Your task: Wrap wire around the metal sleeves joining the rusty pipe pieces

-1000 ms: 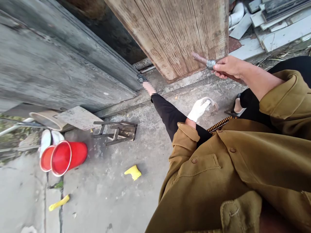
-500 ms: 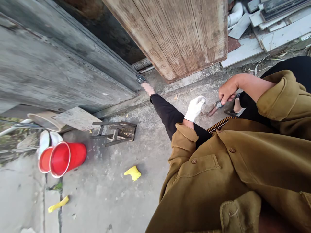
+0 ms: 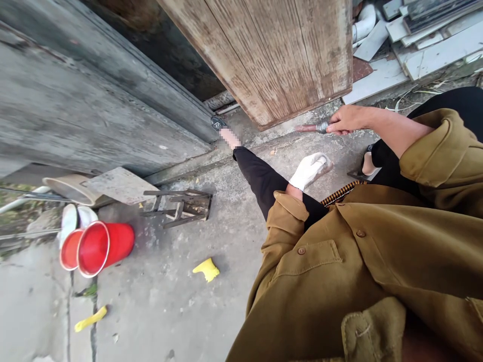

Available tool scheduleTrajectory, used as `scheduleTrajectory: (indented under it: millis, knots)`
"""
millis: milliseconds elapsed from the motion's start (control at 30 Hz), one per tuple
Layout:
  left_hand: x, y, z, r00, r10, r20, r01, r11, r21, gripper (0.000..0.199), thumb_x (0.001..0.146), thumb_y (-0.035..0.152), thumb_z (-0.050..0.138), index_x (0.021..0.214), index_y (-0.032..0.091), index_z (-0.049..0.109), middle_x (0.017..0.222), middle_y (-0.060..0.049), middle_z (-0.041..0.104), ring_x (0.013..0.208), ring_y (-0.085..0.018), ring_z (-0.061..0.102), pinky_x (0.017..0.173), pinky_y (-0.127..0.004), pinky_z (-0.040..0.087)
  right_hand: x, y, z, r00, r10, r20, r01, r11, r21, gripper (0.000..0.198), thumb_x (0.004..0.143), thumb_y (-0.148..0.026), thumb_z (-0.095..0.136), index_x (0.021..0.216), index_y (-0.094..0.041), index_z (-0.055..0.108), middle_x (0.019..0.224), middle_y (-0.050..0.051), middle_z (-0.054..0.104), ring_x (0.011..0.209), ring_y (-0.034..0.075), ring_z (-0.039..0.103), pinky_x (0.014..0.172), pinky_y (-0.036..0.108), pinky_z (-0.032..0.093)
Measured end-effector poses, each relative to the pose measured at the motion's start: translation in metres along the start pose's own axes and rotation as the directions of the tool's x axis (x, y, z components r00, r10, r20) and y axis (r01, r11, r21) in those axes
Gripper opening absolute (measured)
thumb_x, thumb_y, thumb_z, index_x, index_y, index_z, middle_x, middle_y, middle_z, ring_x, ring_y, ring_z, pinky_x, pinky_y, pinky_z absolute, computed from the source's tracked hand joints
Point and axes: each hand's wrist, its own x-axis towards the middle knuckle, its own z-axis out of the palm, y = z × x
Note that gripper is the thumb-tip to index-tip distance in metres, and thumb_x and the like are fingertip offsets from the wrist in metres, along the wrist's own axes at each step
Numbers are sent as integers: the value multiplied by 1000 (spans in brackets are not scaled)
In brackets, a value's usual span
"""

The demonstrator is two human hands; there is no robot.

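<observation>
My bare right hand (image 3: 349, 120) is closed around one end of a brown stick (image 3: 306, 128). A band of silvery wire (image 3: 322, 126) is wound around the stick just in front of the fingers. The stick points left, close below the bottom edge of the wooden door. Lower down, my left hand (image 3: 307, 170), in a white knitted glove, has its fingers curled closed. Past the gloved fingertips shows a dull brown, blurred shape (image 3: 326, 170); what exactly it is, I cannot make out. The two hands are apart.
A weathered wooden door (image 3: 290, 60) stands ahead, with stacked boards and tiles (image 3: 385, 78) to its right. On the concrete at left are a small wooden stool (image 3: 184, 207), red buckets (image 3: 119, 243) and yellow pieces (image 3: 207, 270). My trousered leg (image 3: 260, 176) stretches toward the doorway.
My right hand has risen away from the left hand, taking the wire-wound stick up toward the door's lower edge. The gloved left hand has shifted slightly down and stays low.
</observation>
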Motion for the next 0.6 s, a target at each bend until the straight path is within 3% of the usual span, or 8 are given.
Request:
scheduleTrajectory:
  millis: [100, 200, 300, 367, 400, 433, 500, 600]
  knots:
    - [-1, 5, 0, 999, 45, 11, -46, 995, 88, 29, 88, 46, 78, 78, 20, 70, 81, -7, 74, 90, -26, 66, 88, -39, 52, 4, -4, 6, 998, 54, 22, -47, 965, -258, 37, 101, -44, 63, 80, -14, 68, 74, 8, 66, 74, 20, 62, 75, 33, 43]
    - [-1, 5, 1, 999, 39, -6, -38, 994, 98, 21, 86, 39, 79, 75, 24, 70, 80, -7, 75, 92, -27, 65, 90, -40, 53, 6, -4, 19, 975, 114, 189, -34, 923, -384, 36, 99, -39, 68, 74, -14, 65, 66, 5, 61, 64, 15, 54, 71, 30, 39]
    - [2, 0, 2, 1000, 26, -13, -25, 996, 80, 18, 86, 34, 79, 74, 24, 70, 79, -6, 74, 90, -26, 65, 88, -38, 53, 4, -3, 31, 837, 151, 526, 36, 944, -329, 36, 99, -34, 69, 70, -13, 63, 58, 0, 55, 53, 10, 45, 64, 27, 36]
    - [5, -5, 1, 1000, 27, -10, -27, 997, 66, 18, 88, 31, 77, 75, 21, 70, 79, -6, 73, 88, -24, 66, 86, -35, 52, 0, -2, 30, 721, 56, 691, 71, 986, -153, 35, 98, -33, 70, 71, -12, 63, 59, -1, 55, 52, 9, 44, 61, 25, 34]
    - [6, -8, 0, 999, 26, -22, -25, 998, 50, 18, 89, 30, 76, 76, 19, 69, 79, -5, 72, 85, -22, 66, 84, -34, 52, -2, -1, 27, 699, -31, 715, 84, 996, -38, 33, 97, -35, 71, 74, -12, 63, 61, -1, 56, 53, 8, 46, 60, 24, 35]
    - [7, -10, -1, 999, 26, -40, -25, 999, 25, 19, 92, 29, 73, 77, 18, 68, 77, -4, 71, 82, -20, 65, 81, -32, 51, -5, 0, 22, 714, -131, 688, 93, 991, 92, 32, 97, -37, 72, 78, -12, 64, 65, -1, 58, 55, 8, 48, 60, 23, 35]
    - [9, -13, -3, 997, 29, -70, -32, 999, -41, 22, 98, 31, 67, 80, 17, 67, 71, -2, 65, 70, -16, 60, 73, -30, 50, -10, 3, 11, 820, -309, 481, 134, 922, 363, 32, 97, -43, 72, 87, -13, 64, 70, 0, 59, 58, 7, 48, 60, 22, 37]
    - [7, -13, -3, 998, 35, -43, -39, 994, -101, 31, 103, 40, 62, 83, 17, 66, 68, -1, 62, 59, -11, 50, 64, -28, 46, -10, 6, 0, 960, -281, -1, 222, 757, 614, 39, 99, -54, 66, 96, -15, 62, 70, 1, 56, 58, 9, 44, 56, 22, 35]
